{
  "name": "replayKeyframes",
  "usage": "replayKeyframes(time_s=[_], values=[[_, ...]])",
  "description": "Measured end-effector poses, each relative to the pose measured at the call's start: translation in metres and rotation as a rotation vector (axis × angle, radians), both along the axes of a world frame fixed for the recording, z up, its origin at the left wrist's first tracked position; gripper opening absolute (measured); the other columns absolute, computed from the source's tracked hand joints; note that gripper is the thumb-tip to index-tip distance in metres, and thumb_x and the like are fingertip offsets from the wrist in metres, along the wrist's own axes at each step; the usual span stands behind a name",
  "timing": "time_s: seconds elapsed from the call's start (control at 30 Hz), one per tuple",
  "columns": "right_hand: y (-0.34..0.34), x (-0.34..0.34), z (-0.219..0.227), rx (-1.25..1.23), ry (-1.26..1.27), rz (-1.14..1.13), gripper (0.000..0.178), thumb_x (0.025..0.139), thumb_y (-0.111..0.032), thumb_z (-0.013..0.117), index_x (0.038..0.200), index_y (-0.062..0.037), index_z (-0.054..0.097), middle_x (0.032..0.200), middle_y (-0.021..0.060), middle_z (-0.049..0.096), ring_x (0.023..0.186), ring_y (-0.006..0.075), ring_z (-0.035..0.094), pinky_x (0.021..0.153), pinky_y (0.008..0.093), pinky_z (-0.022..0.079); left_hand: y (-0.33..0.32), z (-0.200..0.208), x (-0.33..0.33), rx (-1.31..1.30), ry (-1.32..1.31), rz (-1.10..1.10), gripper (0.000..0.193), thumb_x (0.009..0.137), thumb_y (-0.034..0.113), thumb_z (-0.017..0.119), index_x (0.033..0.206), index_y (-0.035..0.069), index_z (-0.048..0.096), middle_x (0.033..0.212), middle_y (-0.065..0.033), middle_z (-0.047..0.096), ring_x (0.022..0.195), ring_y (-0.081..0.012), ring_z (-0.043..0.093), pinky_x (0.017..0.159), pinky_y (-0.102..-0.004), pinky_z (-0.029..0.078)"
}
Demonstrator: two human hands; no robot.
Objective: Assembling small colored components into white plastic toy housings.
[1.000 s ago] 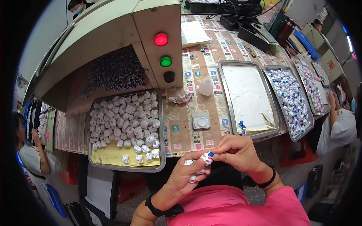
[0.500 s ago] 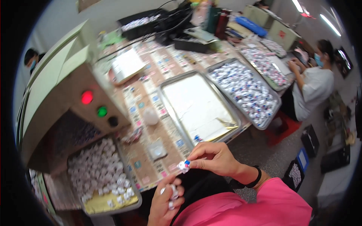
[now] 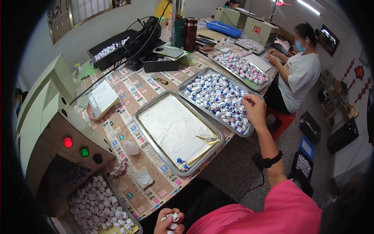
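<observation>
Low at the front edge, my left hand (image 3: 170, 221) is curled around several small white plastic pieces (image 3: 173, 218). My right hand (image 3: 255, 109) reaches out over the right side of a metal tray (image 3: 246, 133) filled with small white figures (image 3: 218, 97) that carry blue and pink parts. Its thumb and forefinger are pinched together; whatever may be between them is hidden. Left of that tray lies another metal tray lined with white paper (image 3: 175, 126), with a few blue-and-white pieces (image 3: 182, 163) in its near corner.
At left stands a beige box machine (image 3: 58, 128) with a red and a green light, above a tray of white pieces (image 3: 97, 202). A white squeeze bottle (image 3: 131, 148) and a booklet (image 3: 103, 99) rest on the table. A co-worker (image 3: 298, 70) sits at the right.
My right hand has moved from beside my left hand, where it pinched a small white figure with blue and pink parts, out to the filled tray. The view has shifted; my left hand still holds white pieces.
</observation>
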State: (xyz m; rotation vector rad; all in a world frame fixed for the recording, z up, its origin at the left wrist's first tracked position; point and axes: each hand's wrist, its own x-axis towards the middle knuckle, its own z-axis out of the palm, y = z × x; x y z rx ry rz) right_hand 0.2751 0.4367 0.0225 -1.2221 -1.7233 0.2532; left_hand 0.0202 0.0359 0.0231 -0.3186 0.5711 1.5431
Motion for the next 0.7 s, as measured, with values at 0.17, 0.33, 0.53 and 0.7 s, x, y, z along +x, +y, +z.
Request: replayKeyframes(time_s=[0.17, 0.33, 0.53, 0.7], values=[[-0.033, -0.034, 0.011, 0.019, 0.029, 0.093, 0.011, 0.080, -0.004, 0.067, 0.091, -0.0030, 0.068, 0.094, 0.0072, 0.067, 0.080, 0.0164, 0.065, 0.064, 0.0265, 0.050, -0.006, -0.012, -0.002, 0.150, -0.095, -0.068, 0.018, 0.097, 0.015, 0.052, 0.113, 0.006, 0.053, 0.111, -0.0130, 0.055, 0.084, -0.0158, 0.052, 0.052, -0.0180, 0.043], [-0.109, -0.079, 0.014, -0.232, -0.062, 0.579, 0.013, 0.081, -0.003, 0.067, 0.094, -0.0042, 0.069, 0.097, 0.0052, 0.068, 0.087, 0.0142, 0.063, 0.066, 0.0261, 0.049, -0.001, -0.012, -0.001, 0.053, 0.054, -0.040, 0.025, 0.099, 0.018, 0.050, 0.120, 0.005, 0.052, 0.116, -0.0136, 0.056, 0.081, -0.0192, 0.054, 0.052, -0.0214, 0.043], [-0.147, -0.124, 0.000, -0.223, -0.261, 0.880, 0.016, 0.080, -0.009, 0.069, 0.095, -0.0031, 0.068, 0.086, 0.0104, 0.065, 0.073, 0.0231, 0.064, 0.065, 0.0320, 0.050, -0.006, -0.011, -0.004, 0.121, -0.004, -0.011, 0.027, 0.094, 0.004, 0.053, 0.121, 0.005, 0.053, 0.115, -0.0116, 0.055, 0.086, -0.0183, 0.053, 0.048, -0.0185, 0.041], [-0.150, -0.151, -0.002, -0.346, -0.353, 0.807, 0.018, 0.080, -0.014, 0.066, 0.095, -0.0048, 0.066, 0.084, 0.0126, 0.062, 0.080, 0.0311, 0.059, 0.071, 0.0391, 0.047, -0.014, -0.013, -0.002, 0.089, -0.018, 0.052, 0.029, 0.093, 0.002, 0.055, 0.121, 0.005, 0.053, 0.113, -0.0105, 0.054, 0.087, -0.0166, 0.052, 0.047, -0.0169, 0.040]])
